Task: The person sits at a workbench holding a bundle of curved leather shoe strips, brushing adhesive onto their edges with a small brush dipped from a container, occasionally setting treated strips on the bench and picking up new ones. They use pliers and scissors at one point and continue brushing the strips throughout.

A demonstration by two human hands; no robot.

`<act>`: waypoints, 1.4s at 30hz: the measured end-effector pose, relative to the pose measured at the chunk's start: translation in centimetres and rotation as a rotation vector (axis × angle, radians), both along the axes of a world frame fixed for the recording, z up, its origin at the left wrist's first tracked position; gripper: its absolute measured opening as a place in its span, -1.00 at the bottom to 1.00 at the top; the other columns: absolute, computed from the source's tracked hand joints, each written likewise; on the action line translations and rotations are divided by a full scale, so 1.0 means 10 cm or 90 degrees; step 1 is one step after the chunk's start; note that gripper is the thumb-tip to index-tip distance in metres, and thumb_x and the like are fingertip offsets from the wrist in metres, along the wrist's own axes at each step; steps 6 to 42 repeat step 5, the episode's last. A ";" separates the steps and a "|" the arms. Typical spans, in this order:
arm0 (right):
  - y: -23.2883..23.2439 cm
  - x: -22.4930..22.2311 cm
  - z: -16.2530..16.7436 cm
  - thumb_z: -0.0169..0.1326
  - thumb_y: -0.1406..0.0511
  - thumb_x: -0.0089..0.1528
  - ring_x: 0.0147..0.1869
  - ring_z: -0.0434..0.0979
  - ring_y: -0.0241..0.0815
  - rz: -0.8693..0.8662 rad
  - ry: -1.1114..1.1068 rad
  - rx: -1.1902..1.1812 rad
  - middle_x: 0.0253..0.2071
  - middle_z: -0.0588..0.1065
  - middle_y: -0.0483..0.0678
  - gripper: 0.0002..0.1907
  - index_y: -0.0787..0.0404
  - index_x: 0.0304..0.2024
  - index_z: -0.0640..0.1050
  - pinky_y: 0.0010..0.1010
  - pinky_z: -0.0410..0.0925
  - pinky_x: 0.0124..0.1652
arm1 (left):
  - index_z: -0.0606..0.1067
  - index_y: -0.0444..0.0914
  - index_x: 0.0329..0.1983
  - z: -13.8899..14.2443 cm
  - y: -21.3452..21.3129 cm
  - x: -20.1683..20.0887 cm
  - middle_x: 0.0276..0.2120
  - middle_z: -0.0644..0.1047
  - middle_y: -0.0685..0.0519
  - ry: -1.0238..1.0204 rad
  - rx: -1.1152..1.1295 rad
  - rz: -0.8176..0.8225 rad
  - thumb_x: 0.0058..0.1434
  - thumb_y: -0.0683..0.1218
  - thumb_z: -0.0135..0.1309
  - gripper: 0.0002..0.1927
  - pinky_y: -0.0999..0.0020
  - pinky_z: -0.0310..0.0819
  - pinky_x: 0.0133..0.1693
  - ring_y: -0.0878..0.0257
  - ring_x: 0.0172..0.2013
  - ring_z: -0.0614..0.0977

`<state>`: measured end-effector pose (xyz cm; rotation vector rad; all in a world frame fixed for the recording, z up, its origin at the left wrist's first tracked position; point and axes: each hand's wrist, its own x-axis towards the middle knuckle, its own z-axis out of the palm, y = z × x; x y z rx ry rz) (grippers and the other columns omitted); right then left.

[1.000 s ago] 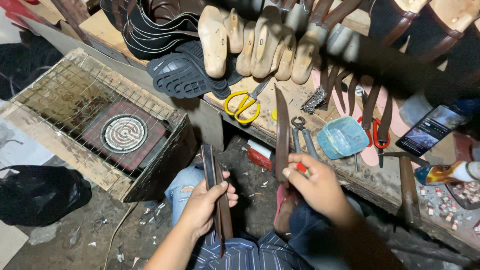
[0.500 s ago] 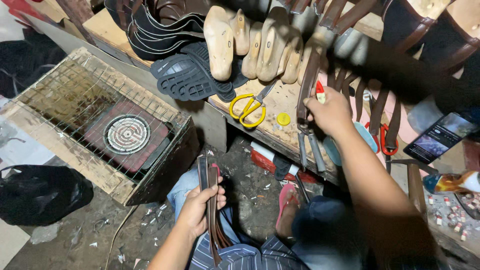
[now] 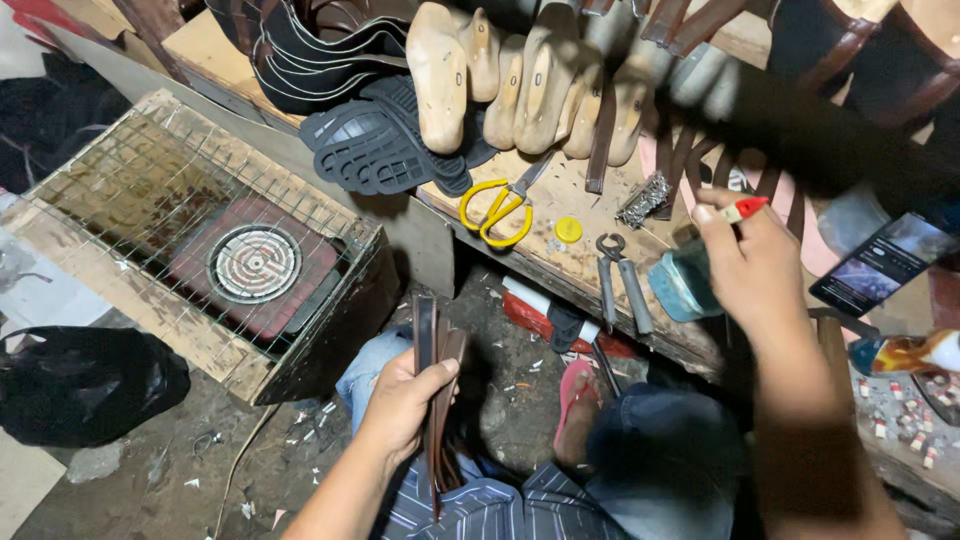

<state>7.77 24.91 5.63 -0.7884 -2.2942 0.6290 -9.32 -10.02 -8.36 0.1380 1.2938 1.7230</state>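
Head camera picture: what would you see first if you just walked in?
Probably the yellow-handled scissors lying on the wooden bench, just below a row of pale wooden shoe lasts. Lower down, the left hand grips a bundle of dark leather straps, while the right hand holds a small red-tipped tool over the bench.

Yellow scissors (image 3: 497, 212) lie on the wooden bench (image 3: 560, 255), just beside a small yellow cap (image 3: 568, 230) and grey pliers (image 3: 620, 285). Wooden foot shapes (image 3: 520, 80) lean above them. Black shoe soles (image 3: 385, 150) sit nearby. A round heater (image 3: 255, 263) rests inside a wire-covered box (image 3: 130, 190).
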 end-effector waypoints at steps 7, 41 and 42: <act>0.01 0.36 -0.19 0.24 0.04 0.22 -0.10 0.58 0.09 -0.176 -0.188 -0.009 -0.24 0.55 0.15 -0.62 0.13 -0.05 0.69 -0.18 0.40 -0.03 | 0.54 -0.25 -0.07 0.31 0.18 0.20 -0.38 0.54 0.12 -0.112 0.046 -0.033 0.22 -0.13 0.12 -0.78 0.39 0.43 -0.31 0.32 -0.38 0.53; 0.01 0.36 -0.19 0.24 0.04 0.22 -0.10 0.58 0.09 -0.176 -0.188 -0.009 -0.24 0.55 0.15 -0.62 0.13 -0.05 0.69 -0.18 0.40 -0.03 | 0.54 -0.25 -0.07 0.31 0.18 0.20 -0.38 0.54 0.12 -0.112 0.046 -0.033 0.22 -0.13 0.12 -0.78 0.39 0.43 -0.31 0.32 -0.38 0.53; 0.01 0.36 -0.19 0.24 0.04 0.22 -0.10 0.58 0.09 -0.176 -0.188 -0.009 -0.24 0.55 0.15 -0.62 0.13 -0.05 0.69 -0.18 0.40 -0.03 | 0.54 -0.25 -0.07 0.31 0.18 0.20 -0.38 0.54 0.12 -0.112 0.046 -0.033 0.22 -0.13 0.12 -0.78 0.39 0.43 -0.31 0.32 -0.38 0.53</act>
